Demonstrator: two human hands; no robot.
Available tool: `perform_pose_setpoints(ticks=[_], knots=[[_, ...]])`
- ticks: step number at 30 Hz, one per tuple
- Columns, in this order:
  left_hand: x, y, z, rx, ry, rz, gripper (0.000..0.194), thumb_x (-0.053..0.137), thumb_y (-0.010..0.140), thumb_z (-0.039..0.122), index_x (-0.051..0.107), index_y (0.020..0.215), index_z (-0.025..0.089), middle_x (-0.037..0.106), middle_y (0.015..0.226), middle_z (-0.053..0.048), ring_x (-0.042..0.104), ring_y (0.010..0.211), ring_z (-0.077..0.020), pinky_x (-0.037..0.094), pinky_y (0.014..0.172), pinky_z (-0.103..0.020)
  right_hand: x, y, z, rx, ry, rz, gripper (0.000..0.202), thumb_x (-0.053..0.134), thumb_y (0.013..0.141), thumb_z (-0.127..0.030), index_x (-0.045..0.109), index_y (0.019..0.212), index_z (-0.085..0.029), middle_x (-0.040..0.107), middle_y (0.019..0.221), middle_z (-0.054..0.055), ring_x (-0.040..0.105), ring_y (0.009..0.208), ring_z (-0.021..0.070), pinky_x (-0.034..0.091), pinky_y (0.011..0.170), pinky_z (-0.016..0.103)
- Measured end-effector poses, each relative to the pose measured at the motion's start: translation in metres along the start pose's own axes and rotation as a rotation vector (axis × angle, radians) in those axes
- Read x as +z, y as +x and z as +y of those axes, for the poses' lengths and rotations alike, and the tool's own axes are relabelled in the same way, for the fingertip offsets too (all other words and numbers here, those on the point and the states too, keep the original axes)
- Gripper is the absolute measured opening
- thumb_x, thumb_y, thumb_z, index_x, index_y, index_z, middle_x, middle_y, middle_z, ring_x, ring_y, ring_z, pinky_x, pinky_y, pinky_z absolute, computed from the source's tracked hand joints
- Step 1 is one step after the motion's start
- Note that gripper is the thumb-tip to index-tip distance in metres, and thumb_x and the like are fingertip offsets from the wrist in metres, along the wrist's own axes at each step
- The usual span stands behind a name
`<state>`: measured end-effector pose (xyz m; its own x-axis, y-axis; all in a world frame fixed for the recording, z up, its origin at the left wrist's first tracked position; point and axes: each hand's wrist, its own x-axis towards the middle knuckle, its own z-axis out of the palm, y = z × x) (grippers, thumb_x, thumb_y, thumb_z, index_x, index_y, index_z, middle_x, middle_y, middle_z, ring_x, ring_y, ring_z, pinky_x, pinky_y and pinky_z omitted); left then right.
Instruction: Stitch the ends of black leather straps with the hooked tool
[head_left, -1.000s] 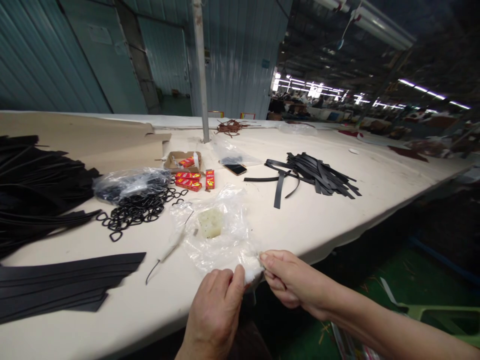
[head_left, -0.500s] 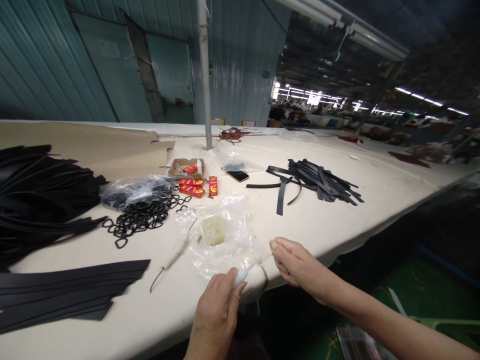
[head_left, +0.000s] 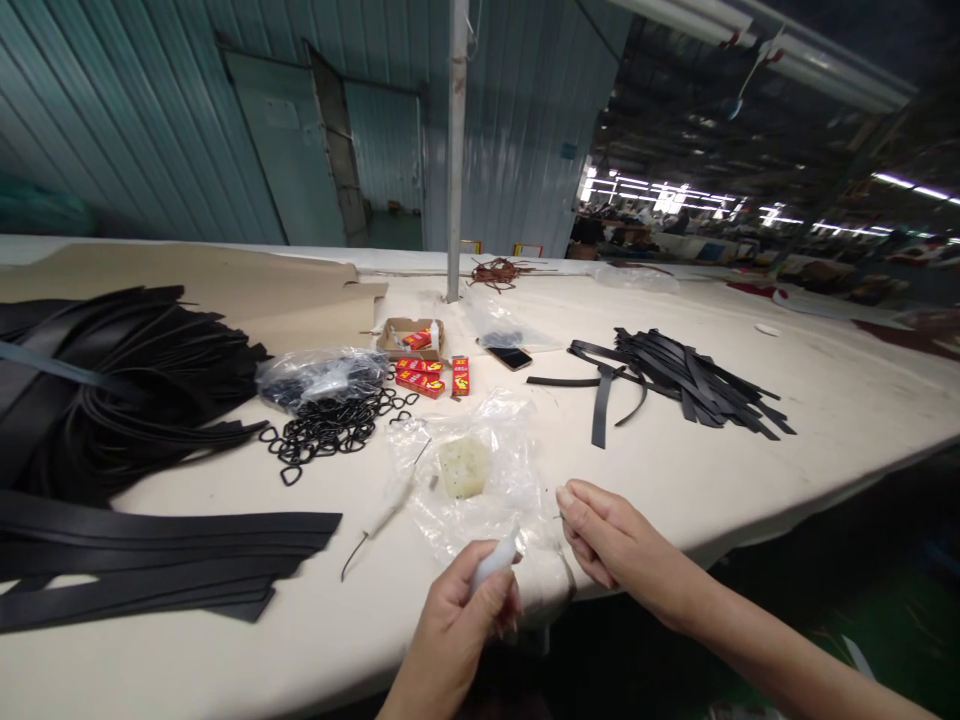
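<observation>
A small white bottle with a narrow nozzle (head_left: 493, 565) is gripped in my left hand (head_left: 469, 610), its tip pointing up and to the right. To the right, my right hand (head_left: 604, 535) is closed in a pinch near the table's front edge; a tiny thin dark tip shows at its fingers, too small to name. Beyond my left hand, a pale yellowish block (head_left: 463, 467) lies on a crumpled clear plastic sheet (head_left: 517, 460). A white-handled hooked tool (head_left: 390, 500) rests along the sheet's left side.
Black rings (head_left: 326, 430), a plastic bag (head_left: 322, 378) and black strips (head_left: 172, 550) lie left. Red boxes (head_left: 420, 380), an open carton (head_left: 409, 340) and a phone (head_left: 510, 355) sit farther back. More black strips (head_left: 690, 380) lie right; a pole (head_left: 456, 150) stands behind.
The view has shifted left, so the table's things appear farther right. The bottle in my left hand now shows more fully and points upward. My right hand remains pinched.
</observation>
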<state>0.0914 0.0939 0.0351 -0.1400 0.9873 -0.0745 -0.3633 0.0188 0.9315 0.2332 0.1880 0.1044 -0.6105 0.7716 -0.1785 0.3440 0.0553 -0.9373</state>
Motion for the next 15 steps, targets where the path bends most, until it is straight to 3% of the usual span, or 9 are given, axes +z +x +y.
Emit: perform_pose_setpoints(ticks=[4, 8, 11, 15], knots=[[-0.005, 0.004, 0.001, -0.029, -0.136, 0.004, 0.031, 0.059, 0.080, 0.042, 0.058, 0.090, 0.013, 0.052, 0.060, 0.002, 0.044, 0.055, -0.0095, 0.035, 0.056, -0.021, 0.004, 0.010, -0.003, -0.043, -0.059, -0.014, 0.044, 0.036, 0.086, -0.058, 0.032, 0.064, -0.021, 0.035, 0.046, -0.008, 0.031, 0.039, 0.0073, 0.027, 0.041, 0.020], [-0.021, 0.014, 0.002, 0.013, -0.074, 0.076, 0.038, 0.061, 0.077, 0.048, 0.059, 0.089, 0.013, 0.052, 0.059, 0.002, 0.044, 0.055, -0.0105, 0.036, 0.056, -0.022, 0.003, 0.033, -0.012, -0.106, -0.185, -0.023, 0.039, 0.031, 0.090, -0.051, 0.033, 0.066, -0.021, 0.036, 0.045, -0.008, 0.034, 0.038, 0.0082, 0.030, 0.042, 0.021], [-0.038, 0.020, 0.003, 0.104, 0.055, 0.200, 0.041, 0.060, 0.075, 0.052, 0.061, 0.090, 0.014, 0.052, 0.058, 0.002, 0.046, 0.054, -0.0117, 0.038, 0.054, -0.022, -0.001, 0.068, -0.023, -0.164, -0.363, 0.026, 0.035, 0.028, 0.093, -0.042, 0.033, 0.066, -0.021, 0.039, 0.045, -0.007, 0.040, 0.041, 0.0097, 0.035, 0.044, 0.021], [-0.062, 0.021, 0.005, 0.203, 0.285, 0.417, 0.037, 0.060, 0.075, 0.050, 0.064, 0.092, 0.017, 0.059, 0.062, 0.000, 0.052, 0.057, -0.0143, 0.043, 0.057, -0.021, -0.008, 0.138, -0.036, -0.185, -0.533, 0.119, 0.030, 0.032, 0.095, -0.029, 0.038, 0.067, -0.019, 0.042, 0.047, -0.007, 0.045, 0.043, 0.0098, 0.039, 0.050, 0.022]])
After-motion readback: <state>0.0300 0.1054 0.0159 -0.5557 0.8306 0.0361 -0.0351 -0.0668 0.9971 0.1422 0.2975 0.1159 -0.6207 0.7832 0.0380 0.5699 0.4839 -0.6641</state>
